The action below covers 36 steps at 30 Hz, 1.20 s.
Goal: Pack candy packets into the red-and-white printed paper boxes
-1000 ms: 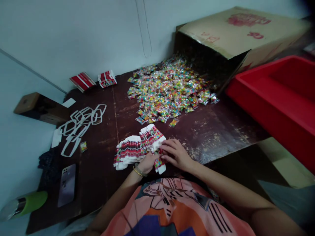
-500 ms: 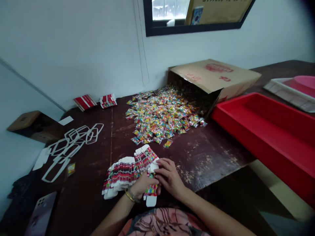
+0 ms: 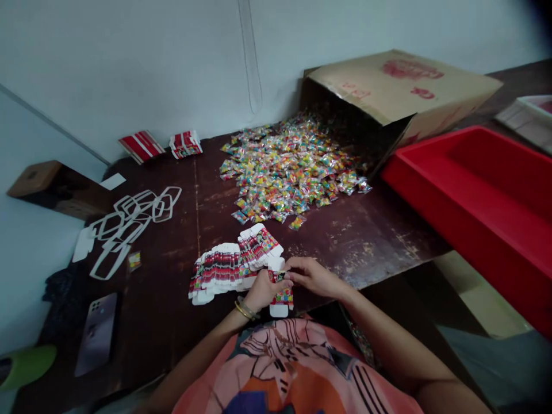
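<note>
A small printed candy box [image 3: 282,297] with white end flaps open at both ends is held between both hands near the table's front edge. My left hand [image 3: 262,292] grips it from the left, thumb across its face. The fingers of my right hand [image 3: 313,276] pinch its upper right side. Just left of the hands, a fanned row of flat red and white boxes [image 3: 219,267] lies on the table, with more boxes [image 3: 259,244] stacked at its right end. Beyond them spreads a large heap of small clear packets of colourful candy [image 3: 280,172].
A cardboard carton [image 3: 405,86] lies on its side behind the heap, its mouth toward the packets. A red tray [image 3: 474,190] stands at right. At left are white bands [image 3: 129,224], a lone packet [image 3: 134,261], a phone [image 3: 97,333] and a wooden block [image 3: 60,187].
The view has tilted down, so the table things sit higher in the picture. The box remains in both hands; my right fingers have drawn together on its upper edge.
</note>
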Motion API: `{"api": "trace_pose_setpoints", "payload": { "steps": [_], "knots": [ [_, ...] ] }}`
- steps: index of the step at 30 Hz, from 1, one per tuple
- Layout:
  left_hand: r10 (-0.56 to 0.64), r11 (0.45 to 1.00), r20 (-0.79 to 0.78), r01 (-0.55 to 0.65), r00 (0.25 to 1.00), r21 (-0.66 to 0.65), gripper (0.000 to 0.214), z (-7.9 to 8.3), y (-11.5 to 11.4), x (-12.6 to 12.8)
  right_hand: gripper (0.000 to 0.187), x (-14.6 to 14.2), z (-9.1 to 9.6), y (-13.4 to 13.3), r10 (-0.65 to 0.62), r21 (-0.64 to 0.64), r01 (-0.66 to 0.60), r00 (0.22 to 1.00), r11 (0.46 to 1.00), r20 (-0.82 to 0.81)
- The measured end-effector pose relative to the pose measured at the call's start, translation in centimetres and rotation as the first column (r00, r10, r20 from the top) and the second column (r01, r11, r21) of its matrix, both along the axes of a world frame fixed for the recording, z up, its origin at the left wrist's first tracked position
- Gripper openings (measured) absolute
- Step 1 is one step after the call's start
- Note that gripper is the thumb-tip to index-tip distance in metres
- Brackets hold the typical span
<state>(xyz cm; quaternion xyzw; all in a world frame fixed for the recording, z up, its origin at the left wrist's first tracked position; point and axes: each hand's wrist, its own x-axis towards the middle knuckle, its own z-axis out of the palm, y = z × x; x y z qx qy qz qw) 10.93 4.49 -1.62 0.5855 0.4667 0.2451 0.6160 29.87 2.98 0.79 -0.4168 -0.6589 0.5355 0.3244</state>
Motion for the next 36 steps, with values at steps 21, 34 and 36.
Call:
{"api": "trace_pose_setpoints", "payload": {
  "steps": [21, 34, 36],
  "knots": [
    [0.042, 0.999, 0.068, -0.04, 0.997, -0.032, 0.029, 1.1, -4.0, -1.3, 0.029, -1.4, -2.6, -2.5, -0.09, -0.559, -0.092, 0.953, 0.824, -0.291],
    [0.159, 0.851, 0.394, 0.077, 0.905, -0.52, 0.07, 0.3, -3.4, -3.0, 0.026, -2.7, -2.3, -2.7, -0.059, -0.014, 0.059, 0.998, 0.998, 0.013],
    [0.08, 0.91, 0.308, 0.056, 0.948, -0.411, 0.071, 0.1, -3.5, -3.3, 0.027, -2.7, -2.0, -3.7, -0.012, 0.122, 0.002, 0.997, 0.993, 0.078]
  ]
}}
